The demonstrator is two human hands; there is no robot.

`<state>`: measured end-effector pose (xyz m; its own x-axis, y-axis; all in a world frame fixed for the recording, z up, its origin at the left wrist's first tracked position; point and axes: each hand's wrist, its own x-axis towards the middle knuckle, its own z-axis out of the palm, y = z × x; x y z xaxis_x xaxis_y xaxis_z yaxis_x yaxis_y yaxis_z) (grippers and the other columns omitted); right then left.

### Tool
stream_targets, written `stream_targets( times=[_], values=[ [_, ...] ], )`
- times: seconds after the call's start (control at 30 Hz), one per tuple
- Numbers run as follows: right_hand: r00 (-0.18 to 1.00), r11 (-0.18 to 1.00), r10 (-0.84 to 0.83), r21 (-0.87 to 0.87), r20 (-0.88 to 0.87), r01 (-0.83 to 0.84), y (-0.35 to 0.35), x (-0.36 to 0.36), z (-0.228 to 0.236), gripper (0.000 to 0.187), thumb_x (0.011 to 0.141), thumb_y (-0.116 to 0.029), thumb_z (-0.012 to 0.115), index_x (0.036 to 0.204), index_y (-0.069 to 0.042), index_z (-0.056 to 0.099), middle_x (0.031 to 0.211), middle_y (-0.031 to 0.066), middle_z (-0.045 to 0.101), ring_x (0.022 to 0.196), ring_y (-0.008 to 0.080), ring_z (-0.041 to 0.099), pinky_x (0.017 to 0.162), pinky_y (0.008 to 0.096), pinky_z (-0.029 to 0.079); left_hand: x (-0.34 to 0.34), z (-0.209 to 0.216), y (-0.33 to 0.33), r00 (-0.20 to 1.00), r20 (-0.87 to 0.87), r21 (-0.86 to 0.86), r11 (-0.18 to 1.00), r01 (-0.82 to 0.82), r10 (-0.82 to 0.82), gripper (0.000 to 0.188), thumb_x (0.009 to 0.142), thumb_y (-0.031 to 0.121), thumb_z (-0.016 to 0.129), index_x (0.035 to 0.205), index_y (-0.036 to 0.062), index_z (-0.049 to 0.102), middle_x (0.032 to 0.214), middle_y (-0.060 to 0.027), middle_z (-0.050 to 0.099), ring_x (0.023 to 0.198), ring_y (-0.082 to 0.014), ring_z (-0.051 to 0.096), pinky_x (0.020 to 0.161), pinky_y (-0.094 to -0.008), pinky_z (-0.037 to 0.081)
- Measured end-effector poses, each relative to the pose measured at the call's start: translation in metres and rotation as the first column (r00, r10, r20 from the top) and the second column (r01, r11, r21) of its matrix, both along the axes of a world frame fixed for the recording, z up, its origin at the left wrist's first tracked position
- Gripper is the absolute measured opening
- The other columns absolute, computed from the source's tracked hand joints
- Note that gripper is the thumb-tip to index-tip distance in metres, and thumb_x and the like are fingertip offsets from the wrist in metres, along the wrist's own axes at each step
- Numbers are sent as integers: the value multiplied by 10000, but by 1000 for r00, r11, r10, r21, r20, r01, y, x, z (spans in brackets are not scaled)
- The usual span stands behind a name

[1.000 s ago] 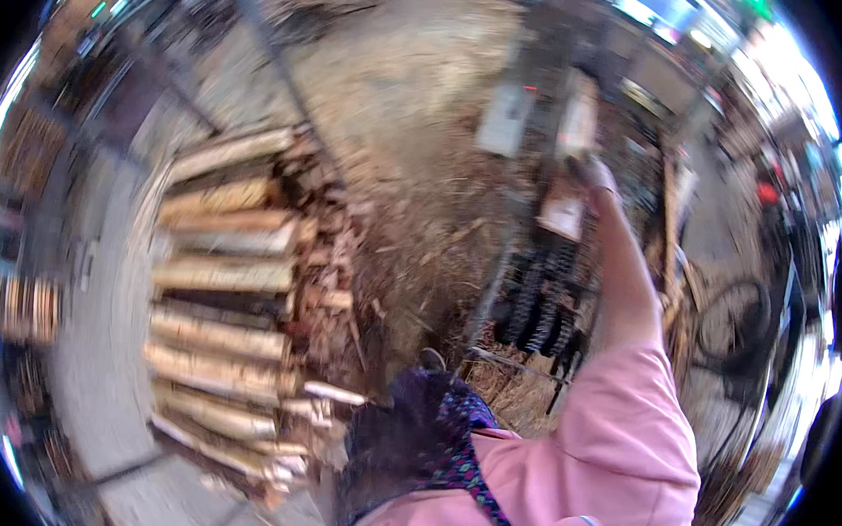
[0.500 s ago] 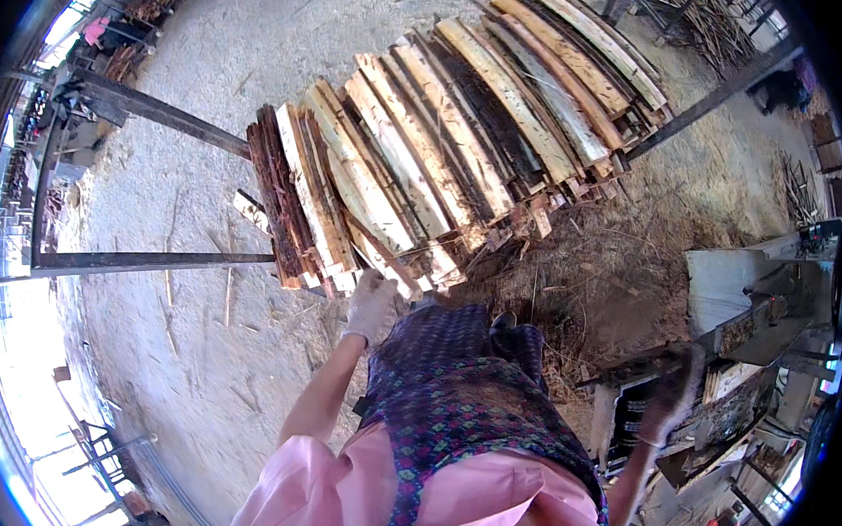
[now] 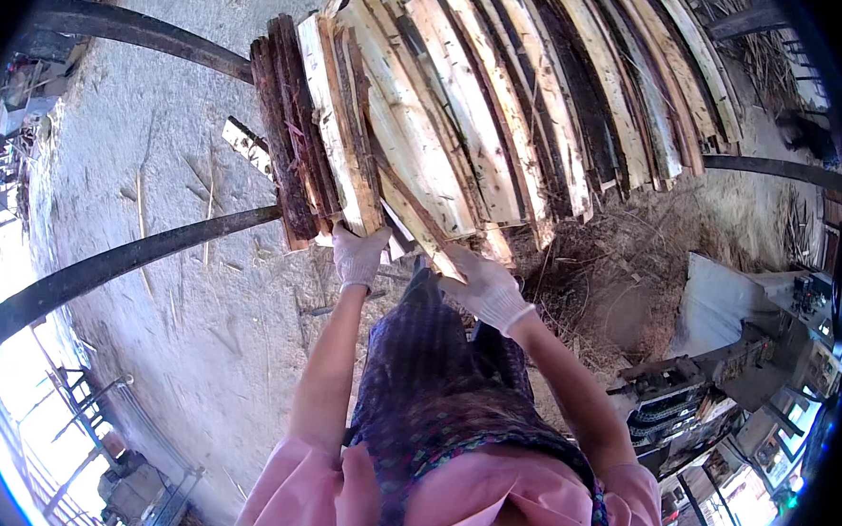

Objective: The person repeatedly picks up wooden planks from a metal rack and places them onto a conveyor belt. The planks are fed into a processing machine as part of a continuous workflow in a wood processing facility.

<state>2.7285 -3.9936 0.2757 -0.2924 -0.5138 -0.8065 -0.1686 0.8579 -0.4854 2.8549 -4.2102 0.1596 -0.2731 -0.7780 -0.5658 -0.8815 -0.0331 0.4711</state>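
A row of long, rough wooden planks (image 3: 424,139), some pale and some with dark bark, lies side by side in front of me. My left hand (image 3: 358,258), in a white knit glove, is closed on the near end of a pale, bark-edged plank (image 3: 338,125) close to the dark left end of the row. To its right, my right hand (image 3: 484,289), gloved the same way, grips the near end of a narrow wooden slat (image 3: 412,213) lying slantwise over its neighbours. Palms and some fingertips are hidden.
Dark metal bars (image 3: 145,253) stick out left of the pile, with another bar (image 3: 778,169) at its right. A short board end (image 3: 247,147) juts out on the left. Bark scraps (image 3: 611,263) litter the ground. Machinery (image 3: 680,400) stands at the right.
My right hand has come from the far lower right to the narrow slat. The left hand stays by the plank ends. The pile now appears nearer and higher in view.
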Motion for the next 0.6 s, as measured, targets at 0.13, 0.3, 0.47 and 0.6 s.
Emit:
stream_targets(
  times=[0.13, 0.3, 0.47, 0.6],
  values=[
    [992, 972, -42, -233, -117, 14, -51, 11, -55, 852, 934, -551, 684, 1555, -32, 420, 1179, 292, 721, 1195, 403, 680, 1018, 478, 524, 13, 4, -12, 987, -160, 159, 987, 1, 25, 952, 676, 388, 919, 1359, -123, 497, 1156, -279, 713, 1116, -349, 706, 984, -425, 551],
    [762, 792, -456, -181, 461, 584, -144, -3, -43, 886, 915, -380, 769, 1616, -36, 350, 1547, 251, 510, 1431, 330, 513, 1237, 410, 364, -18, 77, 0, 989, -136, 415, 910, 7, 55, 787, 796, 241, 886, 1369, -130, 495, 1126, -218, 711, 1076, -262, 692, 949, -372, 567],
    [696, 856, -226, -202, 682, 476, -133, -31, -74, 829, 945, -220, 768, 1619, -53, 315, 1457, 243, 594, 1339, 276, 588, 1164, 382, 463, 23, 64, -6, 968, -248, 454, 879, 145, -31, 743, 910, 329, 798, 1440, -57, 450, 1254, -187, 648, 1099, -230, 674, 863, -296, 592],
    [599, 803, -304, -139, 741, 580, -83, -20, -46, 649, 968, -285, 762, 1495, -17, 495, 1331, 174, 678, 1174, 259, 662, 1086, 384, 513, 14, 78, -42, 945, -322, 471, 876, 107, 58, 887, 981, 632, 571, 1539, -36, 402, 1361, -217, 592, 1235, -285, 609, 954, -387, 599]
  ],
)
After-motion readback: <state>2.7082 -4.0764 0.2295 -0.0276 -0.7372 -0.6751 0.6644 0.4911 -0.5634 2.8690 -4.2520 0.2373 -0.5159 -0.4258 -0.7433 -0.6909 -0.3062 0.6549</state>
